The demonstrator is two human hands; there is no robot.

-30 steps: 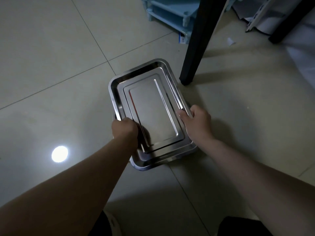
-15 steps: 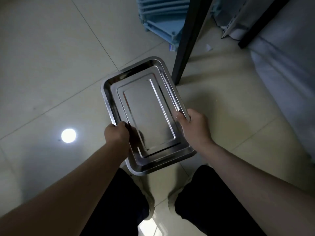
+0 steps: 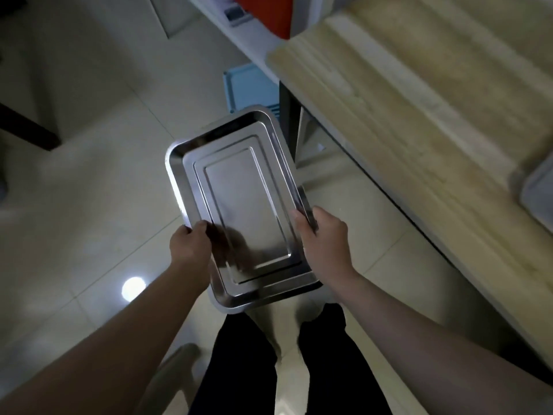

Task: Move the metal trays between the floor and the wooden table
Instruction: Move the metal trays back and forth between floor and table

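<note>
A shiny rectangular metal tray (image 3: 242,205), seemingly nested on another one beneath it, is held in the air above the tiled floor, left of the wooden table (image 3: 425,109). My left hand (image 3: 190,250) grips the tray's left long edge. My right hand (image 3: 324,241) grips its right long edge, thumb over the rim. The tray is roughly level and sits a little lower than the tabletop's near corner.
The table's dark leg (image 3: 287,121) stands just behind the tray's far right corner. A light blue rack (image 3: 248,85) sits on the floor beyond. A pale tray or container edge (image 3: 535,187) lies on the table at right. My dark trouser legs (image 3: 287,360) are below.
The tray has been lifted off the floor and raised as I stand up. The view rose, bringing the wooden tabletop into sight at right.
</note>
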